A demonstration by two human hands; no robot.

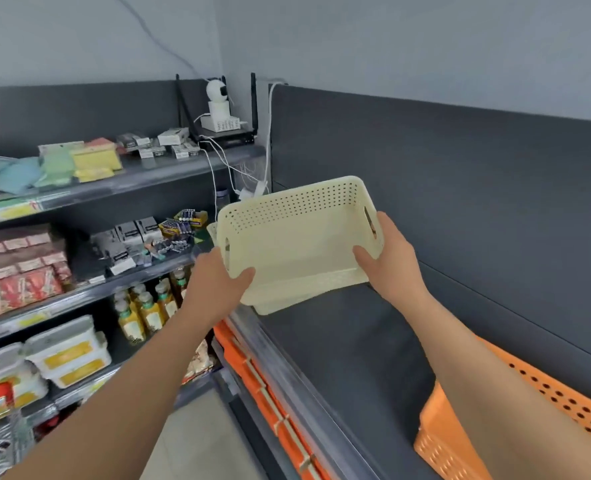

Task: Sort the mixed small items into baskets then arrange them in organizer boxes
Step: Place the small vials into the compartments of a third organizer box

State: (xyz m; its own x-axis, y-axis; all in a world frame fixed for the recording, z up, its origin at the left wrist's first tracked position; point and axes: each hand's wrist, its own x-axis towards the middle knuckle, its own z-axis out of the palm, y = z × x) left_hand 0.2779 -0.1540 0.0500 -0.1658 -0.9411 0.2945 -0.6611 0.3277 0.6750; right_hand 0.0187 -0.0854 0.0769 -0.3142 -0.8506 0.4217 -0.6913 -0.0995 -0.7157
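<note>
A cream perforated basket (287,216) with nothing inside is tilted above the far end of the dark grey shelf top (349,348). My left hand (217,278) grips its left end, thumb inside the rim. At the right end, my right hand (387,258) holds the basket by the handle slot, thumb inside. A second cream basket (287,303) lies under it, its edge showing below. An orange perforated basket (564,403) sits at the near right of the shelf top, partly hidden by my right forearm.
Shelves on the left hold sponges (93,161), small boxes (172,136), battery packs (183,223), red packets (17,289), bottles (141,310) and white tubs (69,355). A white camera (217,98) with cables stands in the corner. A dark panel (460,202) backs the shelf top.
</note>
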